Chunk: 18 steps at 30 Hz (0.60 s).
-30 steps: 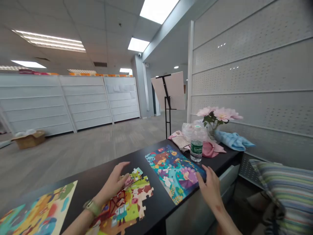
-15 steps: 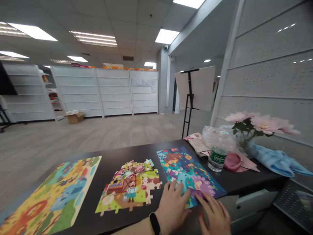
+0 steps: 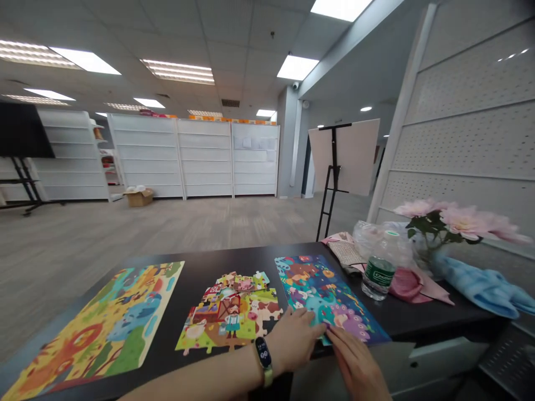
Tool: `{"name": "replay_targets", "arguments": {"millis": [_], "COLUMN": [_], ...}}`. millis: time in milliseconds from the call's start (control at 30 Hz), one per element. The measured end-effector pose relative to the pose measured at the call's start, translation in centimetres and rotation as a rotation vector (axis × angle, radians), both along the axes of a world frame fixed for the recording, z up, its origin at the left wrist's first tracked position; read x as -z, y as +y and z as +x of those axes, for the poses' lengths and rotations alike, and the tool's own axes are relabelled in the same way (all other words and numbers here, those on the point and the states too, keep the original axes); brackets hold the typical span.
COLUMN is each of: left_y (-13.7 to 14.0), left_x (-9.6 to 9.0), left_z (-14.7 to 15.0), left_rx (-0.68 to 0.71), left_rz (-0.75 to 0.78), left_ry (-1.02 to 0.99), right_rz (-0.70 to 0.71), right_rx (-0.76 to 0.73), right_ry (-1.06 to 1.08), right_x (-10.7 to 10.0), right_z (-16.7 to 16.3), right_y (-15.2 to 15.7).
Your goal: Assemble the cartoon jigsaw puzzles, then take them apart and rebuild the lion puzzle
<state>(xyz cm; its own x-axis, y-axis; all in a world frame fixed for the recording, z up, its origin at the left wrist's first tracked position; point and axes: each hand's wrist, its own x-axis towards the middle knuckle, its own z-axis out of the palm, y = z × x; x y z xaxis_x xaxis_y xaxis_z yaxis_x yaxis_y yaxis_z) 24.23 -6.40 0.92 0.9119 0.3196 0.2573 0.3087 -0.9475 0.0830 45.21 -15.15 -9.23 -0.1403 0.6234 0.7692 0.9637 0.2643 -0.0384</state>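
A blue undersea jigsaw puzzle (image 3: 321,284) lies at the right of the dark table, and both hands are at its near edge. My left hand (image 3: 297,338), with a fitness band (image 3: 263,356) on its wrist, rests over the near left corner, fingers slightly bent and apart, nothing seen in them. My right hand (image 3: 357,359) reaches in from the right with fingers close together. At its fingertips a small purple puzzle piece (image 3: 326,326) partly shows, mostly hidden. Left of the hands sits a partly assembled farm puzzle (image 3: 234,312), with loose pieces heaped on its far side.
A yellow animal puzzle (image 3: 112,323) lies at the table's left. On the right stand a water bottle (image 3: 378,275), pink cloth (image 3: 405,284), a blue cloth (image 3: 480,284) and a vase of pink flowers (image 3: 463,220). An easel (image 3: 334,167) stands behind the table.
The view has swung a little to the left. My left hand has turned and moved right, closer to my right hand. The right fingers have drawn together, and less of the purple piece shows.
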Motion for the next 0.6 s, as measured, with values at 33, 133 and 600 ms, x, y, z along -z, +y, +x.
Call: {"name": "replay_targets", "arguments": {"millis": [33, 133, 600], "left_y": [0.6, 2.6, 7.7], "left_x": [-0.1, -0.6, -2.9], "left_z": [-0.2, -0.8, -3.4], "left_rx": [0.021, 0.126, 0.093], "left_rz": [0.006, -0.004, 0.078], "left_ry": [0.006, 0.042, 0.09], "right_rz": [0.004, 0.0, -0.234], "right_rx": [0.025, 0.111, 0.108], "right_ry": [0.019, 0.072, 0.505], "right_x": [0.1, -0.3, -4.4], "right_z": [-0.6, -2.8, -12.6], "right_y": [0.2, 1.1, 4.9]}}
